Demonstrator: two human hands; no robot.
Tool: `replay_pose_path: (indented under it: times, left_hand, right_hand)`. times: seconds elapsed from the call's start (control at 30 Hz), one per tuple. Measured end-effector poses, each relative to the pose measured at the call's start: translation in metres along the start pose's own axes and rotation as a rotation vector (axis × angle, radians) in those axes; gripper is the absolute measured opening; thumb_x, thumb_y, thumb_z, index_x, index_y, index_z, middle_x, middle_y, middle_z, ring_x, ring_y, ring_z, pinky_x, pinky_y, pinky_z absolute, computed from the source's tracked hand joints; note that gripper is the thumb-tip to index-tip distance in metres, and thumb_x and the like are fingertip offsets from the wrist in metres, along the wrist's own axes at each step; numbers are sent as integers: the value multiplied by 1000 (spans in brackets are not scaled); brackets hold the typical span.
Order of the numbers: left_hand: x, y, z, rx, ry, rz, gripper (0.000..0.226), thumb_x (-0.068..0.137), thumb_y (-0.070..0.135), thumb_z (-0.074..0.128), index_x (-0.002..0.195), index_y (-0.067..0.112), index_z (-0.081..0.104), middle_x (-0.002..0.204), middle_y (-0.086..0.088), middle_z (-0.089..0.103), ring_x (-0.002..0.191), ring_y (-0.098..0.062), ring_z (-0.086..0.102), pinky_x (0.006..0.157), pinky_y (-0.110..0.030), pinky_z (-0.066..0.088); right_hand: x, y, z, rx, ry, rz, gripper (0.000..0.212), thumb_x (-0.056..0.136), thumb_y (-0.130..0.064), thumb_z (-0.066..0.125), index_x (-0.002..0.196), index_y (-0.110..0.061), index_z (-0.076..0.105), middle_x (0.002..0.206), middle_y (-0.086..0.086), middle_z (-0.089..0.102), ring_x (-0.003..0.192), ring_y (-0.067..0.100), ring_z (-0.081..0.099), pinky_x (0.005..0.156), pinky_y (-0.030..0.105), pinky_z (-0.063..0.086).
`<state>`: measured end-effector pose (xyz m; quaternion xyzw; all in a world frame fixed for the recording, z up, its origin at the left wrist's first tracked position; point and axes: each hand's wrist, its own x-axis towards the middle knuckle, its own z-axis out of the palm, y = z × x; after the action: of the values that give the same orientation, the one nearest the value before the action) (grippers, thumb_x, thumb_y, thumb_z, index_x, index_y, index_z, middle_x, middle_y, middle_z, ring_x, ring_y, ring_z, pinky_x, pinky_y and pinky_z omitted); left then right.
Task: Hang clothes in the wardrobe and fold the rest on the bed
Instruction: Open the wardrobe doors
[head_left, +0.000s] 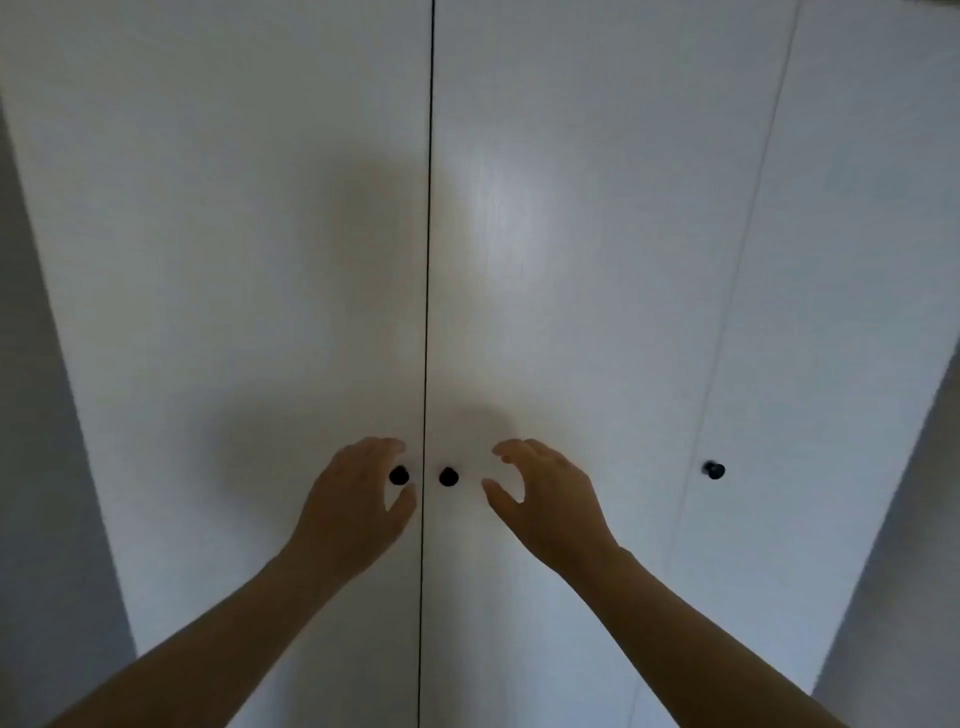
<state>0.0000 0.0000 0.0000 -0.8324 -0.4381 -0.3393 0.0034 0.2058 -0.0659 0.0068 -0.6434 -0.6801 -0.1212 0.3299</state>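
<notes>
Flanking wardrobe (208, 260) seam (428, 260): left hand (353, 499) fingers (379, 446) apart round left knob (398, 475); right hand (545, 499) spread.

The bare left forearm (218, 629) and bare right forearm (696, 623) rise from the lower corners and converge toward the middle. The left hand (358, 501) curves its fingers loosely above a spread thumb, a C opening rightward. The right hand (548, 499) mirrors it, opening leftward. The hands are near each other but apart, and neither grips anything.

Closed wardrobe doors (260, 260) block way fwd; middle knob (449, 476) has free room both sides.
</notes>
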Motion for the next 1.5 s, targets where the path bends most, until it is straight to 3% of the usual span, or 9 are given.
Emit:
replay_pose_path:
  times: [0.37,0.47,0.6,0.9,1.03,1.13,1.23,1.37,1.5]
  left_hand:
    - [47,-82,9,7,-81,59,59,93,33,52,146,14,35,148,-1,37,138,-16,29,112,-22,19]
    - [56,-93,16,-7,-66,110,58,91,28,56,144,11,39,143,-4,42,135,-19,33,110,-24,24]
    - [62,-101,26,14,-27,145,59,86,28,60,141,11,44,137,-3,47,129,-22,38,107,-32,30]
    - [67,-110,34,27,15,188,57,78,28,63,132,13,54,118,-5,56,112,-29,50,91,-41,40]
    - [63,-110,39,11,-4,171,59,81,31,60,137,14,50,125,-6,53,118,-30,46,96,-42,35]
    - [60,-104,43,-105,-36,158,59,88,34,59,142,16,42,138,-2,45,129,-24,36,107,-39,26]
    - [62,-87,38,-306,-47,224,54,88,34,54,137,12,48,137,-4,49,129,-22,42,110,-37,30]
    - [67,-63,34,-661,-94,229,42,94,22,56,135,16,52,129,6,56,118,-5,50,102,-23,40]
    - [69,-46,31,-805,-53,306,23,94,11,55,114,14,65,103,7,68,98,0,59,85,-11,47]
  right_hand:
    - [48,-13,87,35,-19,107,43,91,-33,60,132,-21,52,131,-5,51,105,10,58,85,19,47]
    - [55,-12,103,15,-21,141,38,89,-30,62,125,-19,54,127,-4,49,91,9,58,75,17,48]
    - [58,-12,122,-16,-41,160,17,88,-27,63,101,-17,58,108,-5,50,72,5,49,64,12,43]
    - [50,-16,139,-13,-9,218,15,89,-22,62,100,-12,64,102,-3,53,75,7,50,69,11,39]
    - [37,-21,138,-13,30,248,12,87,-19,62,96,-12,64,99,-6,52,71,6,48,65,11,37]
    - [26,-24,134,-10,52,265,11,87,-19,63,96,-13,65,96,-8,52,70,6,49,64,8,36]
    - [14,-30,129,9,81,279,10,87,-21,64,96,-16,66,94,-12,52,74,6,54,68,11,44]
    - [-4,-35,120,34,119,304,10,86,-28,68,92,-21,65,92,-15,52,78,3,54,70,13,46]
    - [-19,-39,107,38,167,334,15,83,-35,72,86,-23,62,87,-16,52,76,1,53,69,9,43]
